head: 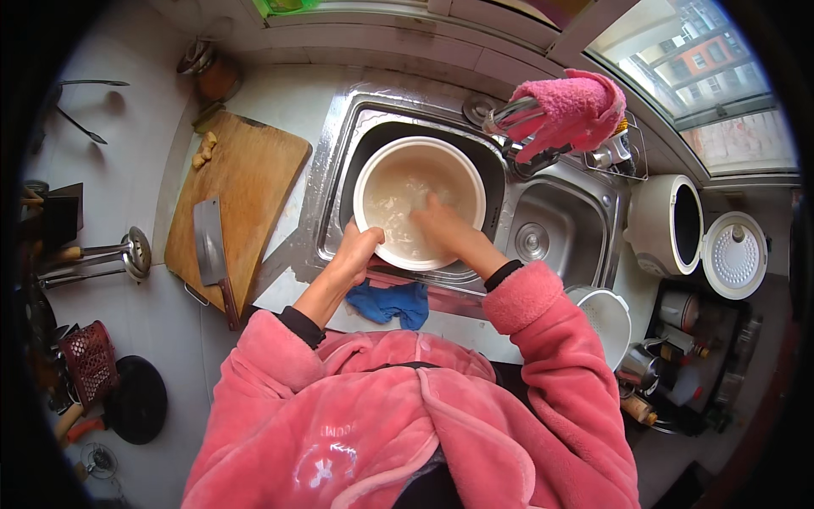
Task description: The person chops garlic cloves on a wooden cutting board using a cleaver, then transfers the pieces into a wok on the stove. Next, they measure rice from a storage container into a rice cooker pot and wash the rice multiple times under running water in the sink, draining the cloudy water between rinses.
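Observation:
A round white pot or bowl (478, 197) with cloudy liquid inside sits over the left basin of a stainless steel sink (331, 184). My left hand (356, 251) grips its near left rim, thumb on top of the edge. My right hand (448, 226) reaches in over the near right side, its fingertips blurred at the liquid; whether they hold anything there cannot be told. Below the bowl, a blue cloth (391, 304) lies on the sink's front edge. A pink cloth (572, 111) hangs over the faucet area behind the right basin (559, 223).
To the left lie a wooden cutting board (254, 172), a cleaver (208, 242) and ginger (205, 150). On the right stand an open rice cooker (655, 223), a white colander (607, 324) and a metal kettle (639, 368). Ladles (137, 254) hang at the left wall.

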A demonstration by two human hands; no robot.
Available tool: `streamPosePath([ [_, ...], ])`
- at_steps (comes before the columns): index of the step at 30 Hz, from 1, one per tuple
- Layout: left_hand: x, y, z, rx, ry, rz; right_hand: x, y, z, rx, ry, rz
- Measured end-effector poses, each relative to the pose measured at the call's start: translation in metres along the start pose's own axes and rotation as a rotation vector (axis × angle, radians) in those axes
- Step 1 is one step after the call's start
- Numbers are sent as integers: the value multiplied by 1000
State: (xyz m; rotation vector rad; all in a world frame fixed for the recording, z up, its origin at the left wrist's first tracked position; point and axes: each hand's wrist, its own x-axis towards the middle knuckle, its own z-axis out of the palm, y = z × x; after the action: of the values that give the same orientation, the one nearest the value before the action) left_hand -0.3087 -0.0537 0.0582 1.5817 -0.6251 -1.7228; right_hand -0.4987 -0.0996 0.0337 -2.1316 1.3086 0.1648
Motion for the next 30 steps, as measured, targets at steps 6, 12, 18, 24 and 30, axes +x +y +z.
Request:
streamPosePath([
  [6, -8, -7, 4, -6, -1, -25, 15, -22, 14, 282, 120, -429],
  [12, -10, -3, -4, 0, 20, 3, 23, -6, -6, -172, 341, -120],
  [18, -10, -6, 1, 109, -19, 45, -9, -17, -2, 77, -165, -163],
  [24, -30, 9, 10, -52, -48, -116, 18, -19, 5, -160, 444, -448],
  [30, -21, 13, 5, 33, -62, -73, -2, -1, 1, -176, 78, -30],
])
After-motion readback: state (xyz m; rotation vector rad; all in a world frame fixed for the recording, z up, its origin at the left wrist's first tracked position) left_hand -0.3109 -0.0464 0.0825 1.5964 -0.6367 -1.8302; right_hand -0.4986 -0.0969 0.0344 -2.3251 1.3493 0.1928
